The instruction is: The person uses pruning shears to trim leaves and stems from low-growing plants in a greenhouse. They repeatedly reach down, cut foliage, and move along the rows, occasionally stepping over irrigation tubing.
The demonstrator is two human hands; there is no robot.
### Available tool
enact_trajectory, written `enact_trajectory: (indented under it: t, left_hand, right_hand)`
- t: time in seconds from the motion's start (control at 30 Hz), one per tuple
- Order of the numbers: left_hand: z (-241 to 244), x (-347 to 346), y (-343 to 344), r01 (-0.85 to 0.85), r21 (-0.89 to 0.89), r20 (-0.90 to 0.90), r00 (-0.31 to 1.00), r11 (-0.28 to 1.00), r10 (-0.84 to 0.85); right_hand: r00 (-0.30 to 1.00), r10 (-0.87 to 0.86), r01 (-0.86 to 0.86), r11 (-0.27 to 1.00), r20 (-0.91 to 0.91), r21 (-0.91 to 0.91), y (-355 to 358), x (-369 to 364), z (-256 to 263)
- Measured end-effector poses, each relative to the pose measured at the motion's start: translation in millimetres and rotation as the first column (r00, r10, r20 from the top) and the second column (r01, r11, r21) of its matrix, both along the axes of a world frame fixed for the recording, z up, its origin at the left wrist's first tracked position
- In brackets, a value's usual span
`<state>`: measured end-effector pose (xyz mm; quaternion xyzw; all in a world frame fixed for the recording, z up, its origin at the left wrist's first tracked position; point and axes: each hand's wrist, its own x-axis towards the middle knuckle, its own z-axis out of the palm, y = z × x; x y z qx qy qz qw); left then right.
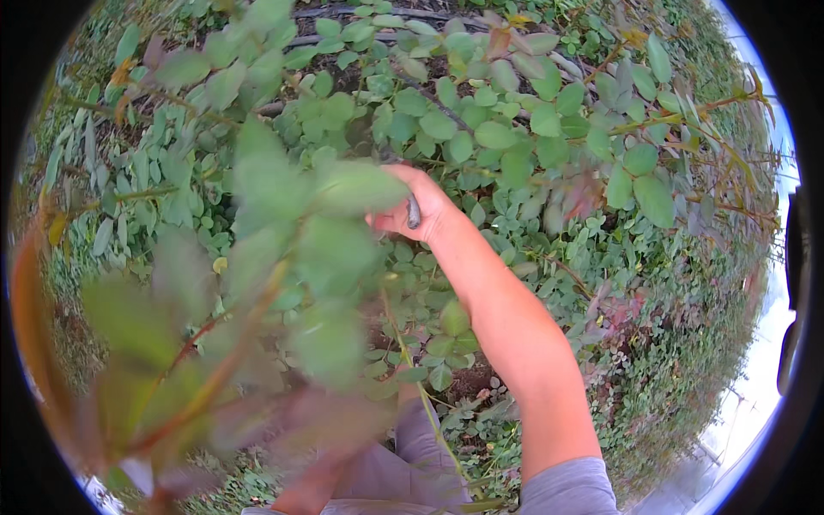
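My right hand reaches in among the stems of leafy bushes that look like roses. Its fingers are closed around a dark grey handle, whose end sticks out by the palm. Blurred green leaves close to the camera cover the fingertips, and the tool's far end is lost in the foliage. At the bottom, part of my left forearm shows, but the left hand is out of sight behind blurred leaves. A thin green stem rises between my right arm and my legs.
A large blurred branch with reddish shoots crosses the near left. Leafy stems stretch out to the right. Dark hoses or pipes lie on the soil at the top. My grey-clad legs are below, and pale paving edges the right.
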<state>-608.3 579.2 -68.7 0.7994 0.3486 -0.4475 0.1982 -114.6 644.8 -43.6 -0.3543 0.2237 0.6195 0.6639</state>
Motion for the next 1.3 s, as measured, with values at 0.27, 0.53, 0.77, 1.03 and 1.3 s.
enact_trajectory:
  t: [0.27, 0.53, 0.77, 1.03, 1.3]
  left_hand:
    - [1, 8, 3, -0.012, -0.016, -0.053, 0.999, 1.000, 0.011]
    - [2, 12, 4, 0.004, -0.003, -0.027, 1.000, 1.000, -0.004]
    - [-2, 12, 3, 0.039, -0.016, -0.089, 0.995, 0.999, -0.040]
    - [-7, 6, -1, 0.059, 0.025, -0.064, 0.996, 0.998, -0.057]
    - [-6, 9, 1, 0.030, 0.018, -0.053, 0.998, 0.999, -0.029]
  right_hand:
    - [0.971, -0.135, 0.182, 0.952, -0.197, 0.247, -14, -11, 5]
    - [0.977, -0.073, 0.114, 0.972, -0.198, 0.205, -26, -14, 12]
    - [0.984, 0.130, -0.126, 0.991, 0.120, -0.034, -13, -4, 24]
    - [0.153, 0.848, -0.132, 0.526, 0.507, -0.840, 32, 8, 55]
    - [0.002, 0.891, -0.012, 0.453, 0.453, -0.891, 46, 5, 54]
